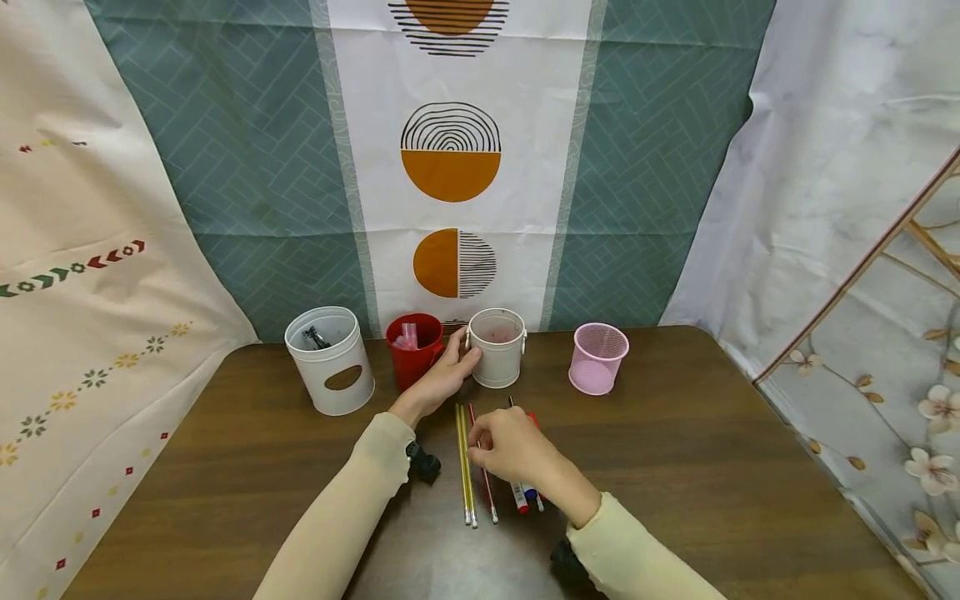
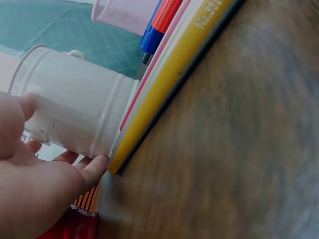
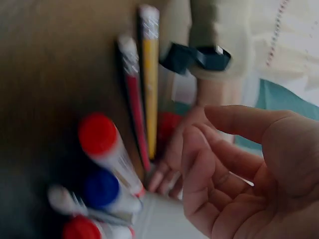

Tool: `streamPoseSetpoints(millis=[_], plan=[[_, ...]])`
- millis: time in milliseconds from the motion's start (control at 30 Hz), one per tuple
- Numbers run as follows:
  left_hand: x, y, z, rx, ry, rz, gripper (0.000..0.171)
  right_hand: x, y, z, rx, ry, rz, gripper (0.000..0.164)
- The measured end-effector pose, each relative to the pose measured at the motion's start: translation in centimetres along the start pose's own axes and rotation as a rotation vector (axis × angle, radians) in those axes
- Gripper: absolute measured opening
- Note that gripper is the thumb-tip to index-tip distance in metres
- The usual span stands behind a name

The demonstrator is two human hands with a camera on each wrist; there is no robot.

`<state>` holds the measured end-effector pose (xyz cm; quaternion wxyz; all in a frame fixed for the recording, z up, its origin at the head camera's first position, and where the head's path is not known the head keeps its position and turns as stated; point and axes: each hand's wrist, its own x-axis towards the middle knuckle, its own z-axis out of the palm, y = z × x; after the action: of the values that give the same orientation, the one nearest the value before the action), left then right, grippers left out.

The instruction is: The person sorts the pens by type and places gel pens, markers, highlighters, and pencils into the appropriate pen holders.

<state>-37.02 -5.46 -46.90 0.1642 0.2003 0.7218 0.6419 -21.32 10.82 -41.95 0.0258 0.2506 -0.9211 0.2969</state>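
My left hand holds the left side of a small white metal bucket, its thumb towards the front. In the left wrist view the thumb touches the bucket's wall and the fingers reach round the other side. Over the table my right hand hovers with loosely bent fingers and nothing between them. Beneath and beside it lie yellow pencils, a red pencil, a red-capped marker and a blue-capped marker. The right hand partly covers these in the head view.
Left of the small bucket stand a red cup with clear pinkish pieces inside and a larger white bucket with a dark item in it. A pink mesh cup stands to the right. Fabric hangs behind the brown table.
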Motion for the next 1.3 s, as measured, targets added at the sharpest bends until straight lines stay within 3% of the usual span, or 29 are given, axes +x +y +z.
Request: streamPoseSetpoints(millis=[233, 667, 1100, 1133, 1300], plan=[[0.0, 0.0, 0.1, 0.008, -0.012, 0.005, 0.067, 0.6, -0.7, 2.3, -0.062, -0.017, 0.08, 0.014], [-0.2, 0.0, 0.0, 0.02, -0.015, -0.006, 0.067, 0.7, -1.0, 3.5, -0.189, -0.063, 0.149, 0.043], [-0.2, -0.1, -0.1, 0.018, -0.027, 0.006, 0.067, 0.7, -0.7, 2.8, -0.152, -0.108, 0.246, 0.044], [-0.2, -0.1, -0.1, 0.017, -0.028, 0.006, 0.066, 0.8, 0.5, 3.5, -0.159, -0.097, 0.227, 0.046], [-0.1, -0.1, -0.2, 0.005, -0.036, 0.015, 0.065, 0.5, 1.4, 2.6, -0.026, -0.085, 0.203, 0.052]])
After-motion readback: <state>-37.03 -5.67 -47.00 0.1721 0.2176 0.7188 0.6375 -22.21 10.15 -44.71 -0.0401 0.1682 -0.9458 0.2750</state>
